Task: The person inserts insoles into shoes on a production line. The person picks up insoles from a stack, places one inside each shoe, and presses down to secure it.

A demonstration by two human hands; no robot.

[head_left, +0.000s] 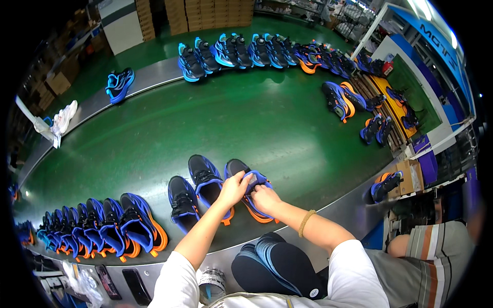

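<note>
While our left hand point(234, 188) has its grip closed on the opening of a black-and-blue sneaker with orange sole point(236, 167), our right hand point(266, 200) curls at the same opening; can't tell how closed that grip is. Sneaker's at the near side of our smooth green worktop point(154, 138), just right of a matching sneaker point(204, 174).

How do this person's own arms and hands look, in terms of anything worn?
The left hand and right hand are gloveless. White short sleeves leave both forearms bare, except for a tan, textured band circling the right one.
</note>
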